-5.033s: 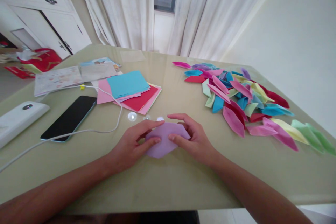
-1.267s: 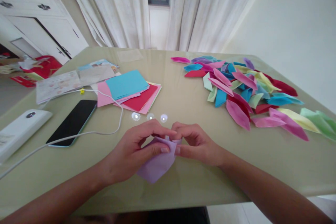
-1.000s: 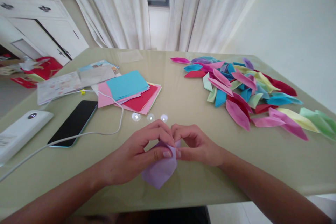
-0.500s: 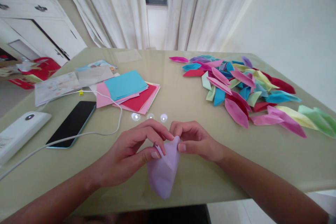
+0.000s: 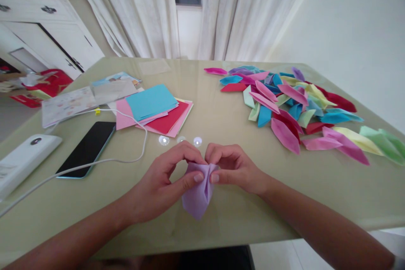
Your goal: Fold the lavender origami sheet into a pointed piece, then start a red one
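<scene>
A lilac sheet of folded paper (image 5: 196, 200) hangs between my two hands near the table's front edge, its lower end narrowing to a blunt point. My left hand (image 5: 177, 177) pinches its upper left part, thumb in front and fingers behind. On the upper right edge, my right hand (image 5: 232, 166) holds the paper between thumb and curled fingers. A dark crease or opening runs down between the two thumbs. Just beyond my hands lie small clear round discs (image 5: 197, 141).
Folded paper pieces in many colours (image 5: 284, 133) are heaped on the right. Flat coloured sheets (image 5: 152, 102) lie at the left, with a black phone (image 5: 88, 147), a white cable (image 5: 118, 160) and a white device (image 5: 28, 160) nearer.
My left thumb has moved right and up, close to my right thumb. The lilac paper's lower end has risen, and its flap is now pressed in between the thumbs.
</scene>
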Available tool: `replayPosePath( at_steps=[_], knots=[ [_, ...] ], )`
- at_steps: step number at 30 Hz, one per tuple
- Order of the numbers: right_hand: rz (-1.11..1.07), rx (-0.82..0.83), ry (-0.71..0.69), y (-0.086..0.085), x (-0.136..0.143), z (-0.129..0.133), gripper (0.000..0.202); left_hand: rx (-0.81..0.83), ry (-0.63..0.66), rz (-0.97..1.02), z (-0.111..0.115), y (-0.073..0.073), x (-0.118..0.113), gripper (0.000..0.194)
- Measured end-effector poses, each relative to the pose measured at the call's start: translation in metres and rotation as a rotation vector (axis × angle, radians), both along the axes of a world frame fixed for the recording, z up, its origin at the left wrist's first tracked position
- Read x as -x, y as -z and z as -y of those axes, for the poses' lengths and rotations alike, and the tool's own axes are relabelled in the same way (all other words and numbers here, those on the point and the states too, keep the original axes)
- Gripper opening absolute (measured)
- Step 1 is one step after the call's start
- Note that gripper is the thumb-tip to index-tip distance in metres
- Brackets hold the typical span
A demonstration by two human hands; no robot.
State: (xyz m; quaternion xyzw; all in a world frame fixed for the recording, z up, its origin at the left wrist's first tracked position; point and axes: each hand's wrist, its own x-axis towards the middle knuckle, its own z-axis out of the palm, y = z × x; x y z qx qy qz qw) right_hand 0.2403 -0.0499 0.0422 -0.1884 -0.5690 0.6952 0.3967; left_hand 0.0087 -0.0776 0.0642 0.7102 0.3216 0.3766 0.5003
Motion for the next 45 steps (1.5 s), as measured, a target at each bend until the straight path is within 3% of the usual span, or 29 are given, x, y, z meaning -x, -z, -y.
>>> replayPosePath(
  at_steps=[5, 9, 11, 14, 18, 23, 29, 37, 42, 45],
  knots=[
    [0.010, -0.150, 0.166, 0.001, 0.004, 0.001, 0.015, -0.136, -0.208, 0.021, 0.001, 0.007, -0.005, 0.021],
    [0.059, -0.268, 0.329, 0.002, 0.005, 0.005, 0.017, -0.019, -0.123, 0.056, 0.003, 0.004, -0.008, 0.002],
    [0.114, -0.334, 0.420, 0.003, 0.005, 0.008, 0.017, 0.024, -0.071, 0.062, 0.005, 0.002, -0.008, 0.007],
    [0.175, -0.452, 0.514, 0.003, 0.004, 0.012, 0.016, 0.031, -0.116, 0.082, 0.005, 0.003, -0.009, 0.018],
    [0.230, -0.550, 0.548, 0.000, 0.003, 0.015, 0.021, 0.066, -0.250, 0.059, 0.004, 0.006, -0.010, 0.015],
    [0.299, -0.504, 0.583, 0.001, 0.002, 0.011, 0.023, 0.133, -0.316, 0.116, 0.001, 0.008, -0.009, 0.014],
    [0.372, -0.484, 0.590, 0.002, 0.003, 0.011, 0.013, 0.201, -0.264, 0.157, -0.001, 0.009, -0.011, 0.012],
    [0.342, -0.524, 0.561, -0.003, 0.006, 0.014, 0.014, 0.140, -0.271, 0.063, 0.001, 0.009, -0.008, 0.020],
    [0.329, -0.587, 0.508, -0.006, 0.007, 0.013, 0.015, -0.001, -0.233, -0.081, 0.003, 0.007, -0.007, 0.020],
    [0.334, -0.590, 0.508, -0.007, 0.007, 0.012, 0.014, 0.024, -0.218, -0.065, 0.003, 0.009, -0.007, 0.021]
  ],
)
